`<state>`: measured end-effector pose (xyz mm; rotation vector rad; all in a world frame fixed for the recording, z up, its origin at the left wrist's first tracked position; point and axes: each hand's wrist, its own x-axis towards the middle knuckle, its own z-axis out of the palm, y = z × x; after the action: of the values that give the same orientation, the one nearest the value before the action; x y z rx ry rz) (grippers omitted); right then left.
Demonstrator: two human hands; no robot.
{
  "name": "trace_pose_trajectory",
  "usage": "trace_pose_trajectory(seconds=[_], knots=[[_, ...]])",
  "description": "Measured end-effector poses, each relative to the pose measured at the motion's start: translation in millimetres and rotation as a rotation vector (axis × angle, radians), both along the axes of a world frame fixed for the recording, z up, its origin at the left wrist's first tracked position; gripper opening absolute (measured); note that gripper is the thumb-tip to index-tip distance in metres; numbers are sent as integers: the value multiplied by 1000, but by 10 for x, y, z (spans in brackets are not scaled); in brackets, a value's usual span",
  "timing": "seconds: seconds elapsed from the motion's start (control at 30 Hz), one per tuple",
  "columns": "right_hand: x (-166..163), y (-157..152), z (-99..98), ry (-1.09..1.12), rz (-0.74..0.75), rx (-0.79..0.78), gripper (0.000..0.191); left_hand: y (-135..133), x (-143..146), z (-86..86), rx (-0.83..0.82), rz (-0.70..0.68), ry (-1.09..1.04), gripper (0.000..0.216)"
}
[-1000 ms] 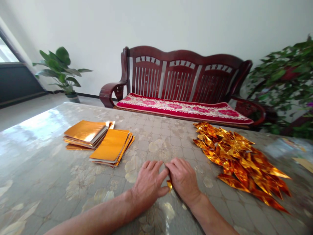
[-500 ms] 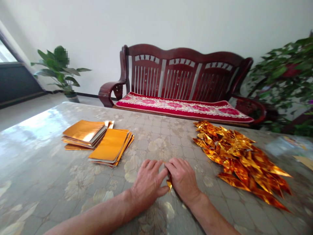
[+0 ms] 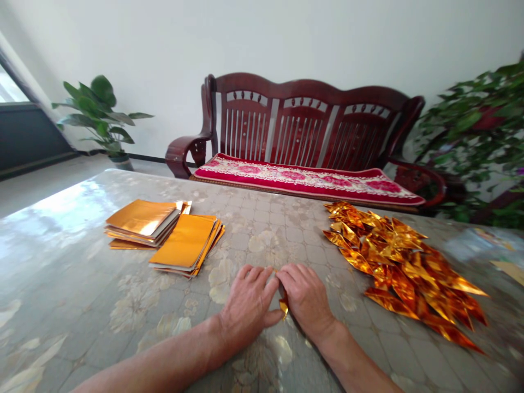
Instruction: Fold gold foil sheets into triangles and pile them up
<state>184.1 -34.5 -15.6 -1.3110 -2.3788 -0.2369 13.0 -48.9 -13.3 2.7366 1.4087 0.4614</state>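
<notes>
Both hands meet low over the middle of the table, closed on one small piece of gold foil paper (image 3: 284, 309). My left hand (image 3: 250, 299) presses it from the left with fingers and thumb. From the other side my right hand (image 3: 308, 299) grips it, its fingers curled. Most of the piece is hidden; its pointed lower end shows between the hands. To the left lie two stacks of flat gold foil sheets, a nearer stack (image 3: 183, 243) and a farther stack (image 3: 139, 218). A heap of folded, pointed gold foil pieces (image 3: 393, 256) lies to the right.
The table (image 3: 123, 344) has a glossy floral cover. A clear plastic bag (image 3: 483, 243) lies at its far right. Behind stands a dark wooden bench (image 3: 303, 125) with a red floral cushion (image 3: 295, 176). Plants (image 3: 98, 114) flank it.
The hands stay almost in place, still on the foil piece. Its visible lower end has shifted very slightly. The stacks and the heap look unchanged.
</notes>
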Motion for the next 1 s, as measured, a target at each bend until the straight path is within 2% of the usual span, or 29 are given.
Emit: trace_pose_trajectory(seconds=[0.27,0.43,0.63,1.0], knots=[[-3,-2,22,48,-4,-74,15,-3,11,2,-38,63,-58,59],[24,34,-37,238,4,-117,27,5,7,16,-18,81,-19,68],[43,42,-124,399,-32,-141,39,-1,1,75,-32,99,23,66],[35,-11,-87,346,-8,-76,26,15,-9,121,-56,94,2,65]])
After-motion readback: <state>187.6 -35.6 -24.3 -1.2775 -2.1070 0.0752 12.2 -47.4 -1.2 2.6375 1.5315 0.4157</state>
